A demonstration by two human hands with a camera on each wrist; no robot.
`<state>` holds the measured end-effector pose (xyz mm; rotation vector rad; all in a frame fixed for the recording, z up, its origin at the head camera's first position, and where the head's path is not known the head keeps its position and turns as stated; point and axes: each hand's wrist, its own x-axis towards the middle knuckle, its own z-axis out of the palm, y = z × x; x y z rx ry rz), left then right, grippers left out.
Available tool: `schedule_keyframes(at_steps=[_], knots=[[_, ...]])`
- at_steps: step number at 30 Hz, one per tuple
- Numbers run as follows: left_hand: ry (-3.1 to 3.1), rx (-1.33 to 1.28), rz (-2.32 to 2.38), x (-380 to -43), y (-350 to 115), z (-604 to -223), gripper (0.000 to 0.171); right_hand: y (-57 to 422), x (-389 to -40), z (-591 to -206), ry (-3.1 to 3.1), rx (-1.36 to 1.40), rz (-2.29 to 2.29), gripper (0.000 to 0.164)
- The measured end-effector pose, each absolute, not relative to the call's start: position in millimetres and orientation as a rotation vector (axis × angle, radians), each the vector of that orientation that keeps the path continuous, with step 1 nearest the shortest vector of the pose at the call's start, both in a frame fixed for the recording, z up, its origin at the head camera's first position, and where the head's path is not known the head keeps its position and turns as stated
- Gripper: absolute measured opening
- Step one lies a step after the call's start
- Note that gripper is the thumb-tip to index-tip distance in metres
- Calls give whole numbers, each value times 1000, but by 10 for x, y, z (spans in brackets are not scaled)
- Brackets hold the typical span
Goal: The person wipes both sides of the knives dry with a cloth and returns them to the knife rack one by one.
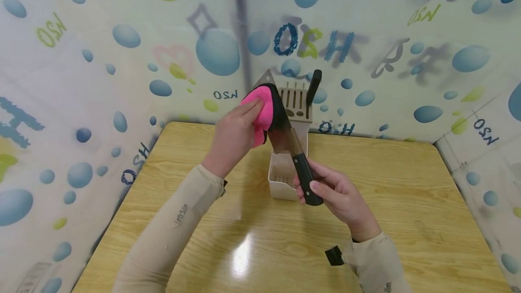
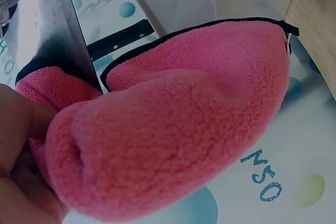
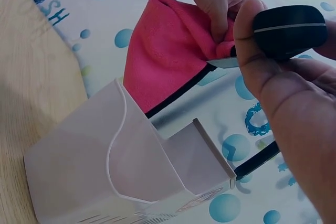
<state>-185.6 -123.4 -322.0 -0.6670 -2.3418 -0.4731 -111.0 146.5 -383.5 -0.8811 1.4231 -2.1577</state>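
A kitchen knife with a wide blade [image 1: 281, 143] is held tilted above the table, its black handle [image 1: 303, 175] toward me. My right hand [image 1: 339, 196] grips that handle. With my left hand [image 1: 234, 132] I pinch a pink cloth with black edging [image 1: 263, 110] folded over the blade; a pointed corner of metal shows above it. In the left wrist view the cloth [image 2: 173, 140] hangs in a thick fold beside the shiny blade [image 2: 50, 19]. The handle's butt end [image 3: 291, 30] faces the right wrist camera.
Behind the knife stands a pale knife holder [image 1: 282, 190] with a slotted top and a front tray. Another black-handled knife [image 1: 314, 86] sits in one of its slots. The wooden table [image 1: 386, 184] meets patterned walls at the back and sides.
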Motion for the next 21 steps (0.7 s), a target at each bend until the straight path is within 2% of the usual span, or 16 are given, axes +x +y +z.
schedule_keyframes(at_steps=[14,21], knots=[[-2440,-514,-550,-1957,-1369,-3124,45,1462,-1120,-3861,1439,-929,-2092,54],[-2441,-531,-527,-1954,-1383,-3130,46,1444,-1118,-3859,1435,-948,-2097,53]])
